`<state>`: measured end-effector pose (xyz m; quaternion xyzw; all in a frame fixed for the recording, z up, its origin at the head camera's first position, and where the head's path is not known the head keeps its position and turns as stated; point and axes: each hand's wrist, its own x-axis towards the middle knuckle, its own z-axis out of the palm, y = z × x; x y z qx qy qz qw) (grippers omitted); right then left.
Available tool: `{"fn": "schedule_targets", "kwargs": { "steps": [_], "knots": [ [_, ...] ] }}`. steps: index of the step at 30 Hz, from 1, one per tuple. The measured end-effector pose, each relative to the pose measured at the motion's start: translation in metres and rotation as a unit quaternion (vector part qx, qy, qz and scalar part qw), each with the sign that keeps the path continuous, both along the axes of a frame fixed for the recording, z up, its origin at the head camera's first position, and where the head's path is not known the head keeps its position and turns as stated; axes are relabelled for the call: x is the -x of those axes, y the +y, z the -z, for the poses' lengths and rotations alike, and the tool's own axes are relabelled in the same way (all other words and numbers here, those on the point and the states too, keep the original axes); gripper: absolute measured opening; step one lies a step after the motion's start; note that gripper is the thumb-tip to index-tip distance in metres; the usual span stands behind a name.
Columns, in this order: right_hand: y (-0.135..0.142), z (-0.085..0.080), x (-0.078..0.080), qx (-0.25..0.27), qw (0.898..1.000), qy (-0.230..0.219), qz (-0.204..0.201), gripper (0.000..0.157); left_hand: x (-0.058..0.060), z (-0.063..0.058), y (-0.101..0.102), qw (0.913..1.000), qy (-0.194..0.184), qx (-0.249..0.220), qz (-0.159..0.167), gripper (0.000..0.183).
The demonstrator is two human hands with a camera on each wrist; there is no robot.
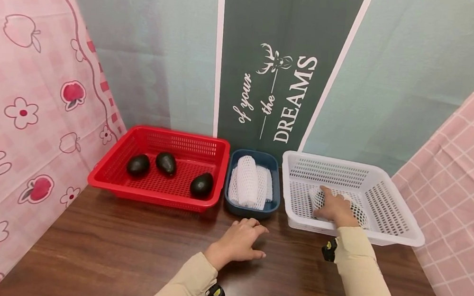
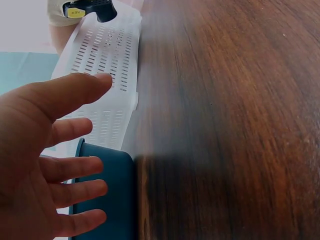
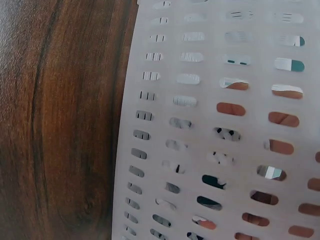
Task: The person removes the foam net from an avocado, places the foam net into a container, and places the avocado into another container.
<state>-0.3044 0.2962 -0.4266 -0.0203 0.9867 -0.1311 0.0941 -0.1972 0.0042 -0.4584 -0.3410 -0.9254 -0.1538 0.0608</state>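
In the head view my right hand (image 1: 336,209) reaches into the white basket (image 1: 298,220), its thumb and fingers around a white foam net (image 1: 317,198). Dark green shows through more white mesh (image 1: 359,216) beside the wrist, like an avocado in its net. The basket wall hides most of this hand in the right wrist view. My left hand (image 1: 238,241) hovers over the table with fingers spread, just in front of the blue bin (image 1: 252,212), holding nothing. White foam net sleeves (image 1: 247,182) lie stacked in that bin.
On the left stands a red basket (image 1: 150,198) with three dark avocados (image 1: 166,163) in it. The baskets and bin line up along the back of the brown wooden table (image 1: 124,251). Printed cloth hangs behind and at both sides.
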Motion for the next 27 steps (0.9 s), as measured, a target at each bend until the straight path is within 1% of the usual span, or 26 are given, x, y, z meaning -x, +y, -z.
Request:
{"fn": "schedule_targets", "kwargs": {
  "steps": [6,9,13,17,19,23,27],
  "knots": [
    [0.000,0.000,0.000,-0.016,1.000,0.008,-0.022,0.078,0.000,-0.001,0.000,0.9999,-0.012,0.001,0.000,0.049],
    [0.000,0.001,0.000,-0.012,0.999,0.016,-0.026,0.071,0.000,-0.002,-0.001,0.9999,-0.015,0.001,0.002,0.049],
    [0.001,-0.002,-0.002,0.006,0.998,0.050,-0.023,0.067,0.000,-0.008,-0.004,0.9999,-0.015,-0.009,0.002,0.048],
    [0.001,-0.008,-0.004,0.022,0.995,0.094,-0.011,0.069,0.000,-0.020,-0.008,0.9997,0.000,-0.024,-0.003,0.049],
    [0.000,-0.012,-0.007,0.027,0.994,0.108,-0.004,0.071,0.000,-0.026,-0.010,0.9994,0.010,-0.032,-0.002,0.049],
    [-0.001,-0.018,-0.010,0.043,0.993,0.110,0.006,0.076,0.000,-0.036,-0.013,0.9987,0.017,-0.048,0.000,0.050],
    [-0.003,-0.020,-0.011,0.055,0.993,0.103,0.010,0.078,-0.001,-0.039,-0.013,0.9986,0.009,-0.052,-0.002,0.050]
  ]
}}
